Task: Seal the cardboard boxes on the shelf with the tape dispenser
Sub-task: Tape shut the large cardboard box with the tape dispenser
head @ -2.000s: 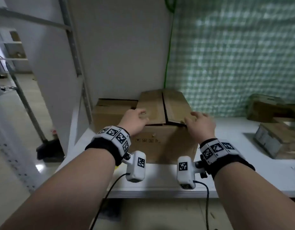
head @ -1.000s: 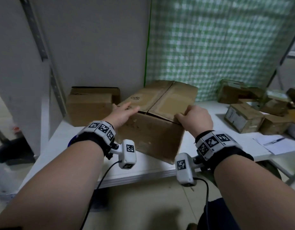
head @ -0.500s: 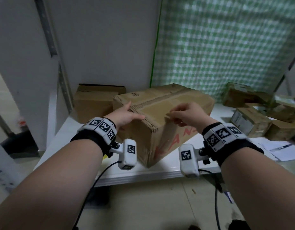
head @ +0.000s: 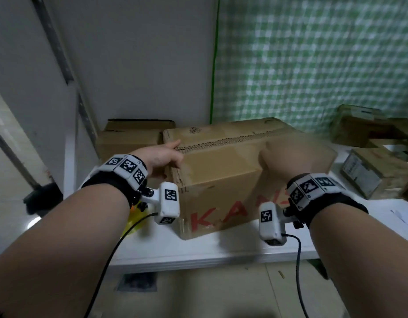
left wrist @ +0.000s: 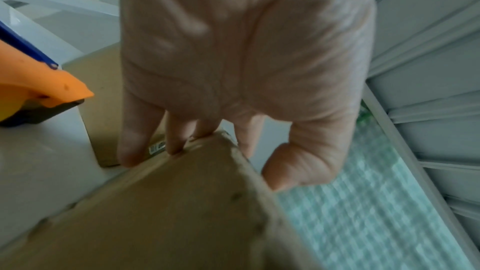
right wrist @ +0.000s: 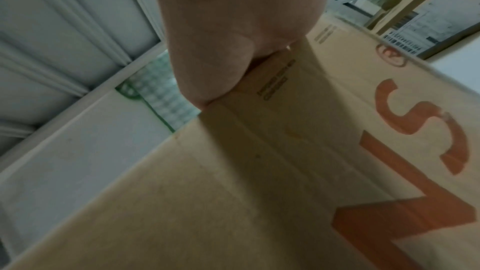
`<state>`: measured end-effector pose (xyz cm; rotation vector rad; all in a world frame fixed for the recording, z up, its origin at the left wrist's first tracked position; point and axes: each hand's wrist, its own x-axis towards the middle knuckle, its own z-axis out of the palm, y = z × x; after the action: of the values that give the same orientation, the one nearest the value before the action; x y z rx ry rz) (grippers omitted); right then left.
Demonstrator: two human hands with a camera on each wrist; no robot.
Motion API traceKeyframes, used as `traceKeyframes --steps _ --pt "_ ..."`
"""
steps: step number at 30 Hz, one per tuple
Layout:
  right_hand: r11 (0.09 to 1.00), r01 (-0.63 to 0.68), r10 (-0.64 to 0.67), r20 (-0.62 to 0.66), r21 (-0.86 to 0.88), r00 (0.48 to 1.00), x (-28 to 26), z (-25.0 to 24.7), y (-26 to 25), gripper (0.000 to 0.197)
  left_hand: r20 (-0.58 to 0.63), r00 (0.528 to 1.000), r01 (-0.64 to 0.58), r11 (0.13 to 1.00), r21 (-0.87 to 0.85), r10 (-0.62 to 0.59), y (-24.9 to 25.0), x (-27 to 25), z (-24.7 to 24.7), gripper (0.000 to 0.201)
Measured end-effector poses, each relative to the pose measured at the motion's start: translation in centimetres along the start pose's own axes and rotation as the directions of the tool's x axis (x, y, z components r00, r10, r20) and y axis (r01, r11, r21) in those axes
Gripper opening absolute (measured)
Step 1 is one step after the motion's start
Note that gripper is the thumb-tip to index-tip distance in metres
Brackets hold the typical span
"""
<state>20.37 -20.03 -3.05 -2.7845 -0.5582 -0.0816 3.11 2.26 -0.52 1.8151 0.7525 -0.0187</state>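
Observation:
A large cardboard box (head: 221,180) with red letters on its front stands on the white shelf (head: 221,249), its top flaps down. My left hand (head: 164,157) holds the box's top left corner, the thumb (left wrist: 293,163) on one side and the fingers (left wrist: 132,143) on the other. My right hand (head: 288,157), blurred by motion, lies on the top near the front edge. In the right wrist view the palm (right wrist: 226,38) presses the box (right wrist: 259,171) edge and the fingers are hidden. The orange tape dispenser (left wrist: 39,87) lies on the shelf left of the box, under my left wrist (head: 134,220).
A second cardboard box (head: 129,138) stands behind at the left, against the wall. Smaller boxes (head: 377,177) and papers (head: 402,216) lie at the right. A green checked curtain (head: 313,65) hangs behind. The shelf's front edge is just below my wrists.
The box has been turned so its long lettered side faces me. My left hand stayed at the left corner, and my right hand slid to the right along the top.

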Motion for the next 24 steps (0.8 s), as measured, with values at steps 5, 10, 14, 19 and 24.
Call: traceKeyframes --steps 5,10,14,19,24 --pt "0.998 -0.02 0.02 -0.001 -0.06 1.0 -1.6 -0.1 0.5 0.056 -0.03 0.999 -0.032 0.999 0.013 0.032 0.2 -0.5 0.5 0.078" --pt "0.982 -0.138 0.145 0.047 -0.128 0.988 -3.5 -1.4 -0.8 0.064 -0.074 0.991 -0.106 0.99 0.098 0.114 -0.3 -1.6 0.6 0.065" --pt "0.98 -0.147 0.151 0.017 -0.134 0.988 -4.9 -1.7 -2.7 0.065 -0.103 0.99 -0.091 0.993 0.07 0.098 -2.5 -2.5 -1.2 0.053" --pt "0.981 0.195 -0.195 -0.032 -0.006 0.98 -6.8 -1.3 -7.3 0.054 -0.296 0.955 0.126 0.941 0.313 -0.029 -6.9 -3.8 -3.5 0.034" --pt "0.921 0.377 -0.385 0.083 0.097 0.919 -7.8 0.5 -10.7 0.053 -0.212 0.969 0.23 0.777 0.587 -0.126 -11.0 -3.6 -3.9 0.068"
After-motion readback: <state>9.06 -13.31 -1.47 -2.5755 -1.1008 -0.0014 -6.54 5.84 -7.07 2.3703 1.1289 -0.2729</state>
